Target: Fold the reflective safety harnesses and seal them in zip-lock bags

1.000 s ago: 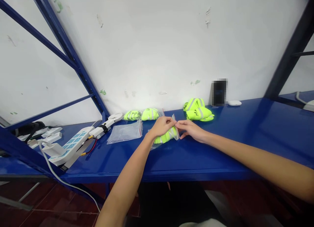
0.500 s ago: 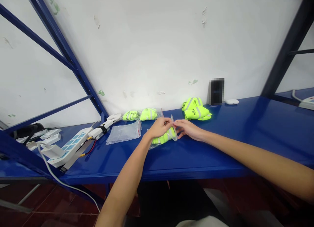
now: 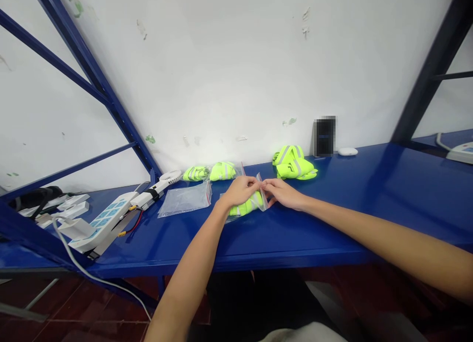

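Note:
A clear zip bag (image 3: 264, 200) lies on the blue table with a folded neon-yellow reflective vest (image 3: 246, 207) inside it. My left hand (image 3: 242, 190) rests over the bag, its thumb and fingers pinching the upper part of the zip edge. From the right, my right hand (image 3: 283, 192) pinches the same edge, its fingertips close to the left ones. Beyond the hands sit two bagged vests, one rolled vest (image 3: 195, 173) and another vest (image 3: 222, 171). Flat clear zip bags (image 3: 186, 199) lie to the left. Loose folded neon vests (image 3: 295, 167) are heaped at the back right.
At the left stands a white power strip (image 3: 105, 219) with plugs and a cable, near a small white fan (image 3: 170, 176). A dark blurred-out object (image 3: 325, 136) leans on the wall beside a white case (image 3: 348, 151). Blue frame posts (image 3: 111, 95) rise at the left.
My right fingers have closed in on the bag's zip edge, nearer to my left hand. The view has shifted slightly; the bag stays in place.

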The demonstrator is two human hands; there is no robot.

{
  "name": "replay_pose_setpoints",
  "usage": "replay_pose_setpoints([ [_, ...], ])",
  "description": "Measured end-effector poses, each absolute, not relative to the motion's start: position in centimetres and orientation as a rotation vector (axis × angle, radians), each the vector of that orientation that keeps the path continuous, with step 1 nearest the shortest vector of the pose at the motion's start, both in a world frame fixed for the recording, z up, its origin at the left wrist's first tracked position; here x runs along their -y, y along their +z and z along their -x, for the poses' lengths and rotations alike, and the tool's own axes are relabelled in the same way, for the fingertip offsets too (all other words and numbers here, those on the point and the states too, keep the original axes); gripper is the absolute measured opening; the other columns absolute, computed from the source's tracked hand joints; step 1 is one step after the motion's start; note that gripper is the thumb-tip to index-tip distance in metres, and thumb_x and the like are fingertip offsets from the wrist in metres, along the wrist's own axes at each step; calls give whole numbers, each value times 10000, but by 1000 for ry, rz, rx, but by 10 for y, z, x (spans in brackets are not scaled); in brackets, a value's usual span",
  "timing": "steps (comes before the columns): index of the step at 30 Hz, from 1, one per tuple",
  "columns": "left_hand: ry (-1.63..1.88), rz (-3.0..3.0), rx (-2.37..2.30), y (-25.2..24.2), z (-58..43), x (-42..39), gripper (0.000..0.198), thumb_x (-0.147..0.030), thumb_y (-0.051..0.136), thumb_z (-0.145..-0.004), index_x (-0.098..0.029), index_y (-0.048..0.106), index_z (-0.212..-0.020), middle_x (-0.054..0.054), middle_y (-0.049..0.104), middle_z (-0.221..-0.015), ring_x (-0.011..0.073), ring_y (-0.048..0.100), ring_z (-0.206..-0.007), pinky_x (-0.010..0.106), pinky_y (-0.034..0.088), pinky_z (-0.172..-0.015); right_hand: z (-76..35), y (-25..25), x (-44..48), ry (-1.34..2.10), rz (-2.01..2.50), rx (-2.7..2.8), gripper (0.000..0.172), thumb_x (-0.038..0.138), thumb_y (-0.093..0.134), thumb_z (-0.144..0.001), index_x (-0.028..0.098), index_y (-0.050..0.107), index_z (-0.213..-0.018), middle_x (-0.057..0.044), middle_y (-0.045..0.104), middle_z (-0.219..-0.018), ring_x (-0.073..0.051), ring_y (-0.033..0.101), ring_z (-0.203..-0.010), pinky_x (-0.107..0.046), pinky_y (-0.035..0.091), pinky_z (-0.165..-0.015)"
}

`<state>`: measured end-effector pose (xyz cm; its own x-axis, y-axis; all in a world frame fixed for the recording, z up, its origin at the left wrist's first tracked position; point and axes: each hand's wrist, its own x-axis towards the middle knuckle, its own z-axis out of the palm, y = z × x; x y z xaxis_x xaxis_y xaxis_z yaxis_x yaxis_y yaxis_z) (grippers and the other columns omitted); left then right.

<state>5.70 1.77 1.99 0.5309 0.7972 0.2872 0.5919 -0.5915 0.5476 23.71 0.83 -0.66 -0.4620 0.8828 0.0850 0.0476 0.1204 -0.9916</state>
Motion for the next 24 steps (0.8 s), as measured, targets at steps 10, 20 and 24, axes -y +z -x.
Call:
replay_pose_setpoints([
  [10, 657, -2309, -1027, 20, -53, -22, 363, -443, 505, -858, -148, 609, -675, -18, 477, -614, 109, 381, -581, 265, 292, -563, -239, -8, -10, 1493, 896, 1602, 201, 257, 498, -933, 178, 519, -749, 8, 556, -660, -120, 625, -591, -235, 573, -532],
  [20, 1130, -1895, -1063, 16, -41, -30, 264, -363, 461, -814, -186, 436, -620, -34, 318, -577, 104, 283, -546, 258, 250, -533, -238, -9, -20, 1563, 957, 1348, 160, 197, 463, -937, 184, 509, -784, -43, 667, -797, -140, 683, -634, -300, 598, -653],
  [24, 1223, -1842, -1059, 13, -41, -30, 264, -342, 451, -824, -192, 407, -611, -31, 326, -584, 105, 294, -547, 263, 252, -541, -247, 7, -20, 893, 1080, 1644, 59, 181, 567, -849, 214, 519, -858, -1, 597, -700, -140, 592, -542, -264, 506, -528],
])
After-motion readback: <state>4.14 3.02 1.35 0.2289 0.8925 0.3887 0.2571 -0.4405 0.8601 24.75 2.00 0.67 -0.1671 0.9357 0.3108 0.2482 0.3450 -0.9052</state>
